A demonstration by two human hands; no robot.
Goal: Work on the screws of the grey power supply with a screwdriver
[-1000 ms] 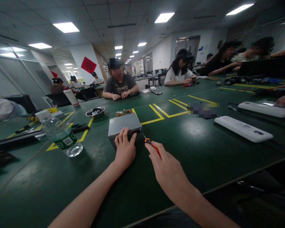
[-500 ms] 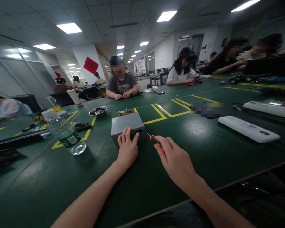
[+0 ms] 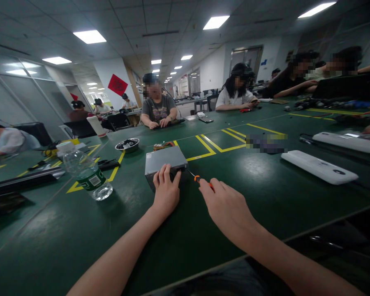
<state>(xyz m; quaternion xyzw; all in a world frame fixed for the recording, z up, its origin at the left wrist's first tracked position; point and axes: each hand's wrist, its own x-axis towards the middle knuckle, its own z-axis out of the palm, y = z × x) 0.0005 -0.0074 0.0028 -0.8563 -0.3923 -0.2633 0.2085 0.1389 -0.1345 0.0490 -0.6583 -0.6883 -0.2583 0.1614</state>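
A grey metal computer power supply (image 3: pixel 165 158) sits on the green table in front of me, with a bundle of coloured wires (image 3: pixel 164 146) behind it. My left hand (image 3: pixel 167 189) grips its near side, fingertips on the top edge and thumb near the right corner. Closed around an orange and black screwdriver (image 3: pixel 197 178) is my right hand (image 3: pixel 223 205), just right of the box. The screwdriver's thin shaft points up and left, its tip at the box's right side. Whether the tip sits in a screw is too small to tell.
Left of the box stand a clear water bottle (image 3: pixel 91 176) and a metal bowl (image 3: pixel 127 145) holding small parts. White oblong devices (image 3: pixel 319 166) lie at the right. Yellow tape (image 3: pixel 203 155) marks the table. Across it sits a person in a grey shirt (image 3: pixel 158 109); others work around.
My right hand has turned a little around the screwdriver handle, its back now more upward. The power supply and my left hand stay nearly in place.
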